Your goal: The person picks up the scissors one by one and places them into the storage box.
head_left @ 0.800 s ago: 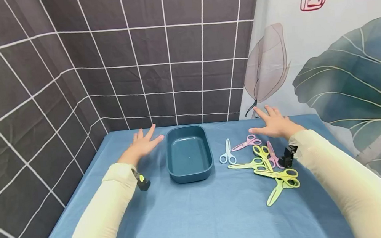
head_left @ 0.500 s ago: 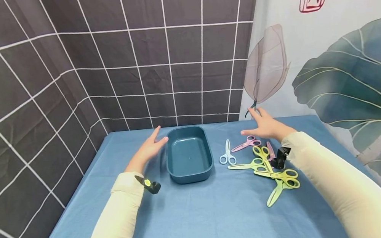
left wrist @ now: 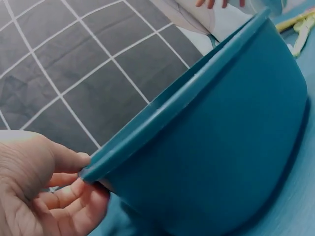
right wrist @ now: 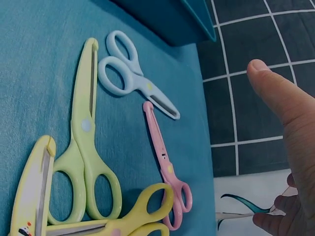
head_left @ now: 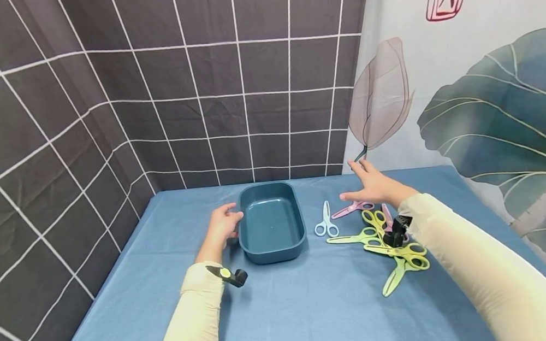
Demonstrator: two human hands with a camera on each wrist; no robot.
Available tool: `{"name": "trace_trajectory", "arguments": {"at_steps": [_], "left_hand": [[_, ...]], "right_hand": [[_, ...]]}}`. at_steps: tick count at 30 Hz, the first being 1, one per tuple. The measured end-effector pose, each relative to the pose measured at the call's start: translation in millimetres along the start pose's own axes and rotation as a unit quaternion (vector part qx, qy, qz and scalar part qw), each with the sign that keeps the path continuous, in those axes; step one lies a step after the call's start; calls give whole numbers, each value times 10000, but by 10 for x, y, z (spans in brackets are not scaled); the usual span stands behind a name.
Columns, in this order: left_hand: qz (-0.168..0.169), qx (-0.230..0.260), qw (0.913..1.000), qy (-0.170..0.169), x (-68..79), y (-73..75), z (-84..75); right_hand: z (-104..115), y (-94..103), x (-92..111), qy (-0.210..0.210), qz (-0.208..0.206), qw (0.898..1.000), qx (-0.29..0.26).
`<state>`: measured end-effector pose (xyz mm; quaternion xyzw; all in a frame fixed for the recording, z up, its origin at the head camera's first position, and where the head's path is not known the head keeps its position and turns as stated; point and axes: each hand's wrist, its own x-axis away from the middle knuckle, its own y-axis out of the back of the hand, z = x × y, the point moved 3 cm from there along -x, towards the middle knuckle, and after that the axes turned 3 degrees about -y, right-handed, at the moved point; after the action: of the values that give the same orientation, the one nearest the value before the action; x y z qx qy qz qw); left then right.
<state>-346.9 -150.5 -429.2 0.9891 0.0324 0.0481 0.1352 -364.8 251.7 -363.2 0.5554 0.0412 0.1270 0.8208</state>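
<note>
A teal rectangular plastic bin [head_left: 274,256] stands upright on the blue cloth. My left hand [head_left: 221,225] is at its left side; in the left wrist view, thumb and curled fingers pinch the end of the rim [left wrist: 147,123]. My right hand [head_left: 379,186] hovers with spread fingers above the scissors, holding nothing. Below it lie light blue scissors [right wrist: 140,81], pink scissors [right wrist: 162,147] and pale green scissors [right wrist: 84,123]. Yellow scissors [head_left: 399,251] overlap others in the pile. A second pink pair [head_left: 387,214] is partly hidden by the right wrist camera.
Light green scissors [head_left: 395,278] point toward the front of the cloth-covered table [head_left: 297,316]. Behind it hangs a dark cloth with white grid lines [head_left: 267,110]. A white curtain with leaf prints [head_left: 421,74] hangs at the right.
My left hand has moved right and toward me, from spread beside the bin to the bin's rim. My right hand has shifted slightly left. The bin and scissors have not moved.
</note>
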Motion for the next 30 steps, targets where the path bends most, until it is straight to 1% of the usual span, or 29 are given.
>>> {"name": "trace_trajectory", "arguments": {"at_steps": [5,12,18,25,30], "left_hand": [[-181,367,9988,272,-16,-8,83],[-133,747,9957,532,-36,-11,128],[-122,790,9950,594,-50,-22,122],[-54,714,9955,620,-81,-40,137],[-5,728,9955,610,-75,-67,94]], "right_hand": [[47,-37,13,101,-5,9999,47],[64,-89,-8,178,16,9997,135],[56,-137,-23,191,38,9996,206],[65,-195,-21,279,179,9994,92],[68,-232,-37,321,181,9993,101]]}}
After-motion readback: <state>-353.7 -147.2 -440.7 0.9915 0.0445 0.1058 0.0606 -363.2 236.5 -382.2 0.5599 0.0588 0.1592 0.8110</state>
